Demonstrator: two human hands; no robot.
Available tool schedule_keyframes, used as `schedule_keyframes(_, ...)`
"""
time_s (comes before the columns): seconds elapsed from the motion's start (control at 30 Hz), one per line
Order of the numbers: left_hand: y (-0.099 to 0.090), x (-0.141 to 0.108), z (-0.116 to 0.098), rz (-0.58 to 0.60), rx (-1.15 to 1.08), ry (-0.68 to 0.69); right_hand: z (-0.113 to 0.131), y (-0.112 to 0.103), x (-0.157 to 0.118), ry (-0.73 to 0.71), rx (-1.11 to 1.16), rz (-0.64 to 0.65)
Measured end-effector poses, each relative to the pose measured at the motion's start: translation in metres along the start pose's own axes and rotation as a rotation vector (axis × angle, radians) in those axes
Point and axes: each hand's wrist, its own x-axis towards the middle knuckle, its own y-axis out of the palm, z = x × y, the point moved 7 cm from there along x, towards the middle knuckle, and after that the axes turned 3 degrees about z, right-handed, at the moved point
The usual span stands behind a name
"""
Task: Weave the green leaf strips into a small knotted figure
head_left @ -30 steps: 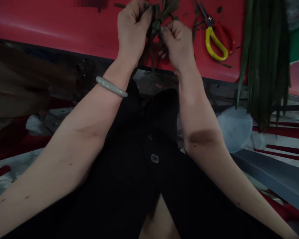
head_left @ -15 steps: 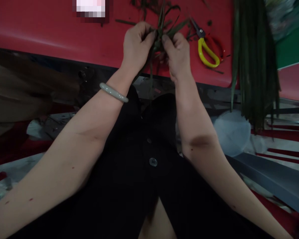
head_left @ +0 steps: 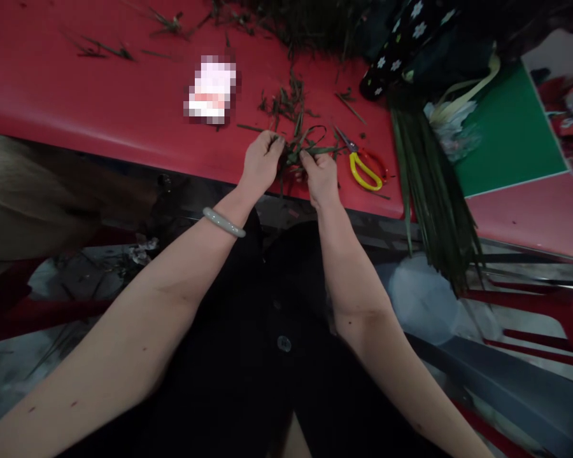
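From the head camera, the left hand [head_left: 261, 162] and the right hand [head_left: 321, 177] meet at the near edge of the red worktop [head_left: 100, 114], each with fingers pinched closed on a small knot of green leaf strips [head_left: 298, 151] held between them just above the surface. Yellow-handled scissors [head_left: 363, 168] lie just right of the right hand. A long leaf bundle [head_left: 434, 203] hangs over the worktop edge farther right. A pale bangle [head_left: 223, 222] circles the left wrist.

Smooth plastic, metal and leaf

A glossy red table [head_left: 100, 108] is being seen; scissors [head_left: 363, 166] are showing metal blades, yellow plastic handles; the leaf strips [head_left: 305, 149] are looking matt.
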Motion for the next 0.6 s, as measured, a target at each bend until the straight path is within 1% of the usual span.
schedule_keyframes(0.17, 0.008, -0.005, -0.003, 0.123, 0.060, -0.014, -0.003, -0.003, -0.001, 0.022, 0.067, -0.019)
schedule_keyframes(0.23, 0.010, -0.005, -0.004, 0.146, 0.069, -0.019, -0.004, -0.003, -0.001, 0.038, 0.101, -0.023)
schedule_keyframes(0.3, 0.008, -0.004, -0.003, 0.119, 0.060, -0.030, -0.006, -0.003, 0.000, 0.062, 0.132, -0.037)
schedule_keyframes(0.4, 0.001, -0.002, 0.000, 0.043, 0.016, -0.049, -0.009, -0.004, 0.000, 0.092, 0.151, -0.061)
schedule_keyframes(0.5, -0.005, 0.000, 0.004, -0.027, -0.081, -0.070, -0.010, -0.005, 0.000, 0.105, 0.142, -0.097)
schedule_keyframes(0.6, -0.008, 0.000, 0.007, -0.072, -0.207, -0.102, -0.008, -0.006, -0.002, 0.115, 0.141, -0.149)
